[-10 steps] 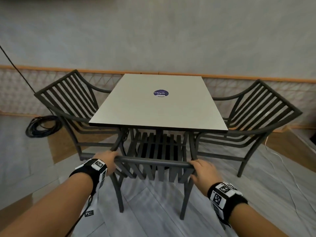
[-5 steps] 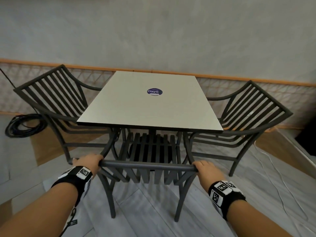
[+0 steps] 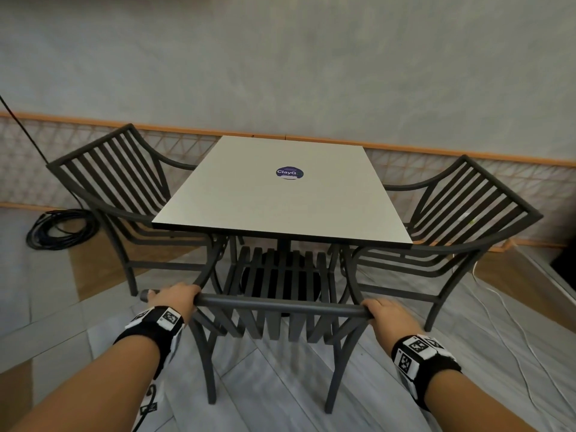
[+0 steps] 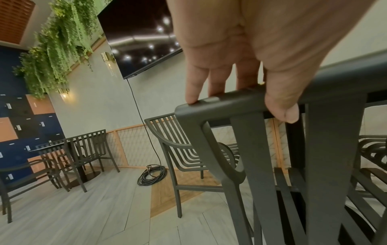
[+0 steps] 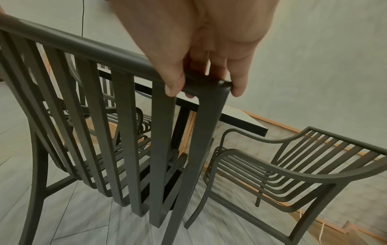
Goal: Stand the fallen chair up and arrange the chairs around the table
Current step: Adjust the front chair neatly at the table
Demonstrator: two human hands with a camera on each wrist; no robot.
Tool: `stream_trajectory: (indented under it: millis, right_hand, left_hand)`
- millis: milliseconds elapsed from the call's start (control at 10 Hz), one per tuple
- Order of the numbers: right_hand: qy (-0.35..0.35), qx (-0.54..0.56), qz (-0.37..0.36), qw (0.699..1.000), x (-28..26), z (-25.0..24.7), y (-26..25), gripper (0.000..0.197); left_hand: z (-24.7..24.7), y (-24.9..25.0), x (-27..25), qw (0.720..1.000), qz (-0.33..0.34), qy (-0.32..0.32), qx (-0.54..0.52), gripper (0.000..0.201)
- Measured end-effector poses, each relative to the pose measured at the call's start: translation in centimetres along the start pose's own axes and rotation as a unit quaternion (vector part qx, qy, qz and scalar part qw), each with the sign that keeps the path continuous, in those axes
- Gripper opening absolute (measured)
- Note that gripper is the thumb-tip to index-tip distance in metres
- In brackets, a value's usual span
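Both hands curl round the top rail of the near chair [image 3: 280, 307] at the counter [image 3: 249, 213]: left hand [image 3: 174, 299], right hand [image 3: 385, 316]; side chairs flank the counter.

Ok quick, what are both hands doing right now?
Left hand: grips the near chair's top rail, fingers curled over it.
Right hand: grips the same rail.

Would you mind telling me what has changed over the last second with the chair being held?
Little changed. The left hand slid outward along the near chair top rail toward its left corner. The right hand kept its grip at the right corner. The chair stayed upright, tucked at the table, and the side chairs look unmoved.
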State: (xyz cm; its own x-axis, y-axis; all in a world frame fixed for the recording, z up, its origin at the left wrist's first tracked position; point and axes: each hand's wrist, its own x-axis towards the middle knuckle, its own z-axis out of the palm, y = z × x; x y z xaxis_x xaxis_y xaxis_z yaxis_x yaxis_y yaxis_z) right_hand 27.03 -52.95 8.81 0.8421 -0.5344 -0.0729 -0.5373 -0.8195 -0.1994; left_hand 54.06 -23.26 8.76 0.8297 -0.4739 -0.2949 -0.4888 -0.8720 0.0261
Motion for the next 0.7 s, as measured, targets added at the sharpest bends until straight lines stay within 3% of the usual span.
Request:
stream_trajectory:
  millis: [200,400,600,700]
  right_hand:
    - [0.01,0.004,0.003,1.0,-0.1,0.4,0.1,0.036]
    - [0.029,-0.03,0.051,0.998,-1.4,1.9,-0.6,0.066]
    - [-0.007,-0.03,0.079,0.996,-4.2,1.9,-1.7,0.083]
    - [-0.027,-0.015,0.06,0.998,-4.9,2.0,-3.1,0.057]
  left_hand:
    - [0.5,0.2,-0.1,1.0,-0.011,0.017,0.004,0.031]
    - [2.1,1.4,-1.6,0.999,-0.013,0.037,0.026,0.081]
    - [1.7,3.5,-4.5,0.999,0.031,-0.008,0.031,0.093]
    - [1.0,4.3,-5.2,0.998,0.038,-0.049,-0.009,0.086]
